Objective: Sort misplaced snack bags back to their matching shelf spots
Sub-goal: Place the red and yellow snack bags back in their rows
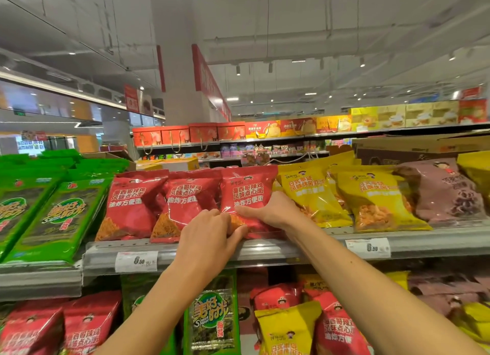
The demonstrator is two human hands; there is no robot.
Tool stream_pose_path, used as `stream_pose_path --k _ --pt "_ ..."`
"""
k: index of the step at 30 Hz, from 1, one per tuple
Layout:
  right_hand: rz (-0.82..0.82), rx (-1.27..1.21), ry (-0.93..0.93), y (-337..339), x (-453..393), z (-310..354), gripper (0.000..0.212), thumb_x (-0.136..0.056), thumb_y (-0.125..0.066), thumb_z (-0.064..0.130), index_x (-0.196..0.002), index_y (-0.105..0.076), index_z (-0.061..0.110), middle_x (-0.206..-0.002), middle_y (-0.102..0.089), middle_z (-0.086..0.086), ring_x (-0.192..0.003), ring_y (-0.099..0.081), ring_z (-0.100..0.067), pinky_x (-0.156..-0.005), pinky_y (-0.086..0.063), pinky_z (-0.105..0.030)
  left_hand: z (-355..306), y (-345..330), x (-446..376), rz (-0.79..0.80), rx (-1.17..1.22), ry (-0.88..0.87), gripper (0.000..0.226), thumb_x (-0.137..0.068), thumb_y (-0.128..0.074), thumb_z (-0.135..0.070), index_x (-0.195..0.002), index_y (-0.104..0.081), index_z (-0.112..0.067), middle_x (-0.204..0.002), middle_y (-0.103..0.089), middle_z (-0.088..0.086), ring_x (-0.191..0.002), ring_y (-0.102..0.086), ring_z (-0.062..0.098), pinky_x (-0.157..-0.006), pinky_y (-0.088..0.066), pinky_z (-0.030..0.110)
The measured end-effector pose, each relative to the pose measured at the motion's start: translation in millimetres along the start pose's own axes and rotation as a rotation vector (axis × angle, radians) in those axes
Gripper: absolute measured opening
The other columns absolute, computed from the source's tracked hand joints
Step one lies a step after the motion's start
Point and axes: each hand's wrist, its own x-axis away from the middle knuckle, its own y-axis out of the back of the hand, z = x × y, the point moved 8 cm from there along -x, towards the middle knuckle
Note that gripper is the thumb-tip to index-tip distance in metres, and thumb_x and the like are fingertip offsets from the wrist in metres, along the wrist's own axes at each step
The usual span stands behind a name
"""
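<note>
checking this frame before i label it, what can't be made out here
- Head view: lower front of the rightmost red bag, covered by the left hand and right hand.
- Left hand's fingers: tips tucked against the bag, grip unclear.
- Price tag: small print blurred.
- Green bags: cut off at the left edge.

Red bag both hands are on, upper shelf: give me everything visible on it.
The red snack bag is glossy plastic film with pale Chinese lettering, a small cartoon face near the top and a clear window low down showing orange noodle-like snack. It stands leaning back at the right end of the red row, beside the yellow bags. The left hand touches its bottom edge at the shelf lip; the right hand rests on its lower right.
</note>
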Motion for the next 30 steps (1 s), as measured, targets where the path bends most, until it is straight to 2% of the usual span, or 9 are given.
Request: stream_pose_path --k 5,8,10,13,16,20,24,28,30 --pt "-0.210 -0.008 0.094 54.1 23.7 -11.7 0.043 -0.073 -0.085 0.056 -0.091 -0.066 0.022 -0.085 -0.071 0.008 -0.086 -0.070 -0.013 -0.084 -0.059 -0.038 -30.1 5.9 -9.8 -0.095 0.227 -0.010 0.037 -0.092 -0.058 -0.053 -0.070 -0.059 -0.023 -0.070 -0.055 -0.013 -0.070 -0.054 0.011 -0.064 -0.047 0.032" --pt "-0.288 -0.171 0.079 94.9 38.4 -42.7 0.041 -0.079 -0.084 0.045 -0.106 -0.071 0.017 -0.091 -0.076 0.000 -0.086 -0.074 -0.017 -0.083 -0.062 -0.041 -62.5 -4.7 -16.0 -0.035 0.528 0.033 0.028 -0.090 -0.066 -0.044 -0.074 -0.067 -0.021 -0.066 -0.063 -0.010 -0.066 -0.058 0.006 -0.064 -0.044 0.028" --pt "-0.326 -0.262 0.062 124.4 45.8 -67.8 0.030 -0.081 -0.085 0.036 -0.101 -0.072 0.017 -0.092 -0.078 -0.004 -0.089 -0.075 -0.020 -0.088 -0.061 -0.046 -85.9 -15.6 -19.1 0.016 0.687 0.082 0.024 -0.089 -0.068 -0.042 -0.078 -0.070 -0.021 -0.070 -0.068 -0.007 -0.069 -0.063 0.007 -0.068 -0.048 0.027" --pt "-0.393 -0.337 0.046 172.6 56.7 -105.5 0.024 -0.081 -0.085 0.028 -0.098 -0.074 0.015 -0.084 -0.078 -0.004 -0.086 -0.075 -0.020 -0.080 -0.062 -0.041 -123.0 -36.5 -25.2 0.079 0.880 0.170 0.021 -0.089 -0.069 -0.037 -0.084 -0.073 -0.017 -0.076 -0.073 0.000 -0.075 -0.069 0.016 -0.079 -0.056 0.039" --pt "-0.448 -0.295 0.028 223.9 63.5 -142.9 0.022 -0.083 -0.082 0.029 -0.098 -0.077 0.014 -0.083 -0.079 -0.003 -0.091 -0.075 -0.021 -0.092 -0.059 -0.047 -164.9 -58.7 -33.0 0.079 1.024 0.273 0.018 -0.089 -0.070 -0.031 -0.087 -0.074 -0.013 -0.078 -0.073 0.005 -0.072 -0.065 0.017 -0.084 -0.057 0.047" --pt "-0.471 -0.298 0.036 296.3 69.4 -190.6 0.018 -0.085 -0.081 0.026 -0.097 -0.076 0.014 -0.070 -0.077 0.005 -0.069 -0.074 -0.008 -0.074 -0.063 -0.032 -234.2 -79.5 -42.1 0.032 1.065 0.337 0.012 -0.088 -0.072 -0.028 -0.087 -0.072 -0.016 -0.083 -0.072 0.003 -0.075 -0.067 0.013 -0.073 -0.052 0.031" --pt "-0.479 -0.303 0.033 368.9 72.2 -231.4 0.014 -0.084 -0.081 0.027 -0.090 -0.075 0.015 -0.076 -0.078 -0.002 -0.081 -0.076 -0.024 -0.082 -0.062 -0.049 -298.0 -89.7 -54.0 -0.076 0.981 0.388 0.010 -0.087 -0.072 -0.025 -0.088 -0.073 -0.015 -0.082 -0.072 0.001 -0.081 -0.067 0.020 -0.077 -0.053 0.035" --pt "-0.522 -0.233 0.064 438.8 76.7 -264.0 0.013 -0.085 -0.080 0.024 -0.092 -0.077 0.013 -0.060 -0.072 0.006 -0.066 -0.071 -0.012 -0.067 -0.057 -0.034 -348.6 -91.1 -59.9 -0.159 0.834 0.436 0.033 -0.086 -0.074 -0.031 -0.111 -0.063 -0.012 -0.101 -0.069 0.003 -0.097 -0.065 0.021 -0.087 -0.052 0.038" --pt "-0.564 -0.137 0.080 466.0 77.5 -276.3 0.016 -0.085 -0.079 0.030 -0.094 -0.075 0.017 -0.075 -0.074 0.005 -0.081 -0.073 -0.017 -0.079 -0.058 -0.037 -365.7 -96.1 -63.3 -0.152 0.801 0.462 0.047 -0.083 -0.077 -0.038 -0.118 -0.056 -0.014 -0.107 -0.063 -0.001 -0.101 -0.061 0.019 -0.085 -0.047 0.032"
